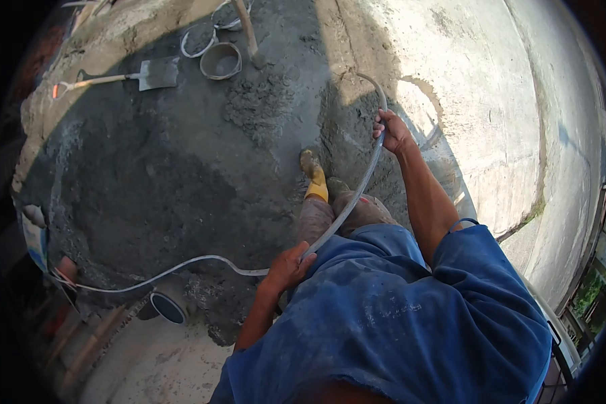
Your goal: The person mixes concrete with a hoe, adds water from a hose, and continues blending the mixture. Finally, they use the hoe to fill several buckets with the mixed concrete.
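A clear flexible hose (352,206) runs across the front of my body, held at two places. My right hand (392,130) is wrapped around it near its far end, which curves away over the wet ground. Lower down, close to my waist, my left hand (289,266) is closed around the same hose. From there the hose trails left along the ground to the far left side. Below my hands, a yellow boot (318,186) smeared with mud stands on wet grey concrete (257,108).
A shovel (158,73) lies at the upper left. Near it stand a bucket (221,61) and an upright wooden handle (246,28). A torn sack (35,236) is at the left edge, and a round dark-centred container (167,308) sits lower left. Pale dry concrete (478,87) spreads to the right.
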A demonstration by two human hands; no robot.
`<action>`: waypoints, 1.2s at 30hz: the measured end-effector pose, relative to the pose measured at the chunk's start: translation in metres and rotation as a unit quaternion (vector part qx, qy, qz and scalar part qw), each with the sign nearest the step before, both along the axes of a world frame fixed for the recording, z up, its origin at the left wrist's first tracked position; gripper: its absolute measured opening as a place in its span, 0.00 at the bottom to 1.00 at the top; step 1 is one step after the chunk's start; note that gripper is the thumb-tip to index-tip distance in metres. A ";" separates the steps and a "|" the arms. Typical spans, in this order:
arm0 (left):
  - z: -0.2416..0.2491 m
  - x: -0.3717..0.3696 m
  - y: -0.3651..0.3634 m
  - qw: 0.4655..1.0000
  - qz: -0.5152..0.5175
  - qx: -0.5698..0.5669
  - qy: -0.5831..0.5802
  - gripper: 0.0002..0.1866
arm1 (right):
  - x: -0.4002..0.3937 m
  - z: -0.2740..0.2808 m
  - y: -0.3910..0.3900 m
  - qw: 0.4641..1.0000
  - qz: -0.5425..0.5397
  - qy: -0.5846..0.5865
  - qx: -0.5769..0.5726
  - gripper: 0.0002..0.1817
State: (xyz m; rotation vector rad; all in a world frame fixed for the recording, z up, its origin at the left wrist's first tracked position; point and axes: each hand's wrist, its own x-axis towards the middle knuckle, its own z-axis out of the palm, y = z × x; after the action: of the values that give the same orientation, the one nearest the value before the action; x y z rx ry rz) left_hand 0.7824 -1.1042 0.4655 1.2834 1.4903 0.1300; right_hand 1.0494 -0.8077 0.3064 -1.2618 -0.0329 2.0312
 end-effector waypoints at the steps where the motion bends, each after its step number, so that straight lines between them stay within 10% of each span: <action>1: -0.002 -0.003 0.008 1.000 0.007 0.011 -0.004 0.16 | 0.000 -0.001 0.006 1.000 -0.001 -0.006 0.000 0.03; 18: -0.080 -0.024 0.180 0.994 0.025 -0.110 0.009 0.20 | -0.012 -0.088 0.138 0.995 -0.010 -0.022 -0.098 0.03; 36: -0.249 0.151 0.262 0.966 0.220 -0.069 0.120 0.18 | 0.037 -0.258 0.159 0.977 0.058 -0.018 -0.206 0.05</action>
State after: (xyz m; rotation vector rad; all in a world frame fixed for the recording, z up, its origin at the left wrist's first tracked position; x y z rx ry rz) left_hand 0.9330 -0.8421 0.2162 0.8619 1.9447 0.1595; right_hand 1.0866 -0.6489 0.0484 -1.5811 0.3209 2.1859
